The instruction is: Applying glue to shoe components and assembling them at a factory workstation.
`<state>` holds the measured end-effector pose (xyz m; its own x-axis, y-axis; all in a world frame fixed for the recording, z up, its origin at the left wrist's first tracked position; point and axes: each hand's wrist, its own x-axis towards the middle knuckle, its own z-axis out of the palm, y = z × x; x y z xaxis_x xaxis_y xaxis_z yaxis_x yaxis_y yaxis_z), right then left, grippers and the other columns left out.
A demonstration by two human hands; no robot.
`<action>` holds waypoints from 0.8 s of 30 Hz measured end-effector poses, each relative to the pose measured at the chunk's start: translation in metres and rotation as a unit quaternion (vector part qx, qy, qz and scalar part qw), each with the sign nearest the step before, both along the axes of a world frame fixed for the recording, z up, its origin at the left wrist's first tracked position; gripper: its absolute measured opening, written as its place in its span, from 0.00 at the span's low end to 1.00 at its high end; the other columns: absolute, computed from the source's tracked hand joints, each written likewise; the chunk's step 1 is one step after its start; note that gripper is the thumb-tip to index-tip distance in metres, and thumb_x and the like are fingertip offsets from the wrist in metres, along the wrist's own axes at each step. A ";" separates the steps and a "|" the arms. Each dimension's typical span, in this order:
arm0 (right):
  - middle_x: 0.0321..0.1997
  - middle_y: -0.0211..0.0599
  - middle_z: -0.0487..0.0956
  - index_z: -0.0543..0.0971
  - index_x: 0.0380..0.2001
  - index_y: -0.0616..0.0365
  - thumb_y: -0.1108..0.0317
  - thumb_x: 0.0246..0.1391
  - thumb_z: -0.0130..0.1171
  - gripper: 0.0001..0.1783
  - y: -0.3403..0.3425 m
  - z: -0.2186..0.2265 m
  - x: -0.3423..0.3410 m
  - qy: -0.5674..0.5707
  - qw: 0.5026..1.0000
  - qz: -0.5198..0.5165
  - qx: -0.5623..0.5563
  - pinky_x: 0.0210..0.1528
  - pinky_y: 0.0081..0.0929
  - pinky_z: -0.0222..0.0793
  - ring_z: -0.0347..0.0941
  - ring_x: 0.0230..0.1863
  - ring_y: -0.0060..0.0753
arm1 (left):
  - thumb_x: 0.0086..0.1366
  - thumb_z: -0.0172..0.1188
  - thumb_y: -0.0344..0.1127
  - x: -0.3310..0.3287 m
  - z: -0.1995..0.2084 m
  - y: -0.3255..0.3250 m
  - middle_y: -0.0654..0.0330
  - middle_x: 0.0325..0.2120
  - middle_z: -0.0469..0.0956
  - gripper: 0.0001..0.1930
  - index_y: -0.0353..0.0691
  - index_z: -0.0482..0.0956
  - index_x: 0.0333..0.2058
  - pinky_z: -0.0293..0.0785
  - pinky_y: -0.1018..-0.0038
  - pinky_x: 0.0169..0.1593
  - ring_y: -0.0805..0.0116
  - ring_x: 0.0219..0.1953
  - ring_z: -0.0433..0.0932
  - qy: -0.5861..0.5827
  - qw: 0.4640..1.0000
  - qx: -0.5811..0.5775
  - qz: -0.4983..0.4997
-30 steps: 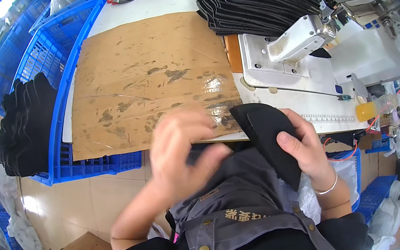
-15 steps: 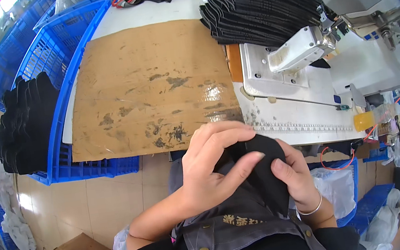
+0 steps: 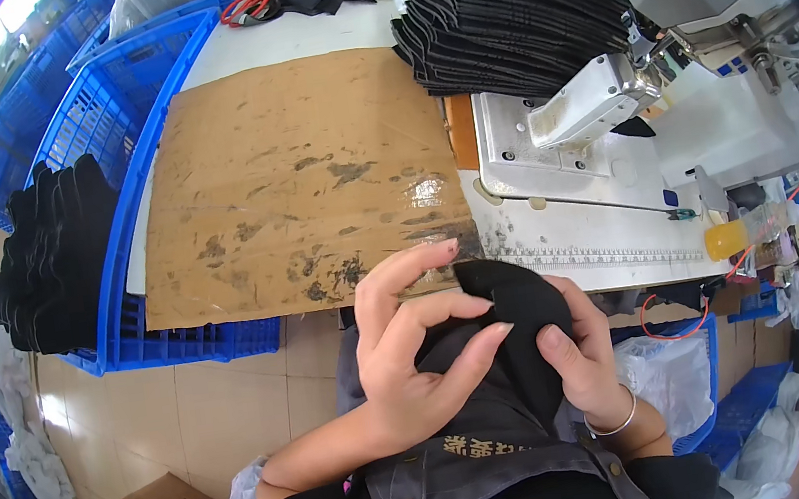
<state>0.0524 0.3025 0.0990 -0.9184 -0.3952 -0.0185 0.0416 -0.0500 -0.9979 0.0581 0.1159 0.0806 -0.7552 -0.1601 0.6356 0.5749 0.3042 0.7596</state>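
A curved black fabric piece is held up in front of my apron, just off the near edge of the table. My right hand grips its right side, thumb on the face and fingers behind. At the left edge of the piece, my left hand pinches with thumb and middle finger, while its index finger is raised and bent above. The upper corner of the fabric points up between the hands. Its lower part blends into the dark apron, so where it ends is hard to make out.
A stained cardboard sheet covers the table's left part. Behind the white sewing machine lies a stack of black fabric pieces. Blue crates stand at left, with more black pieces. Red-handled scissors lie far back.
My left index finger has lifted off the fabric and the fingers have spread, uncovering the upper corner. The right hand keeps its grip almost in place. The view has shifted slightly.
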 end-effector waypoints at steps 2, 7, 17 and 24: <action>0.51 0.38 0.74 0.65 0.56 0.68 0.63 0.60 0.58 0.27 -0.003 -0.004 0.003 0.040 0.999 -0.023 0.005 0.54 0.21 0.63 0.69 0.50 0.23 | 0.47 0.73 0.29 -0.001 -0.002 0.004 0.51 0.52 0.71 0.13 0.40 0.80 0.32 0.65 0.67 0.53 0.59 0.50 0.70 -0.038 0.999 0.029 0.007; 0.49 0.45 0.75 0.64 0.55 0.72 0.68 0.58 0.57 0.26 -0.003 -0.013 0.004 0.175 0.981 -0.059 0.067 0.53 0.24 0.65 0.71 0.49 0.28 | 0.46 0.74 0.29 -0.003 -0.005 0.009 0.52 0.52 0.71 0.13 0.41 0.78 0.29 0.65 0.69 0.51 0.61 0.51 0.69 -0.094 0.986 0.130 -0.041; 0.49 0.46 0.76 0.65 0.55 0.71 0.68 0.57 0.57 0.26 -0.003 -0.015 0.002 0.184 0.977 -0.075 0.082 0.53 0.25 0.65 0.71 0.49 0.29 | 0.44 0.73 0.23 -0.002 -0.005 0.015 0.52 0.44 0.71 0.14 0.40 0.75 0.26 0.67 0.71 0.47 0.63 0.44 0.71 0.021 0.999 -0.021 0.043; 0.49 0.44 0.75 0.65 0.55 0.70 0.68 0.59 0.56 0.25 -0.002 -0.017 0.001 0.146 0.982 -0.091 0.072 0.54 0.23 0.64 0.70 0.50 0.27 | 0.48 0.71 0.23 -0.005 -0.001 0.014 0.60 0.29 0.75 0.12 0.39 0.75 0.28 0.68 0.77 0.37 0.70 0.32 0.73 -0.050 0.990 0.121 -0.050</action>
<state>0.0534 0.3007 0.0819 -0.9479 -0.2373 0.2125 -0.2442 0.1130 -0.9631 0.0532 0.1304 0.0798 -0.8319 -0.2203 0.5093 0.5116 0.0510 0.8577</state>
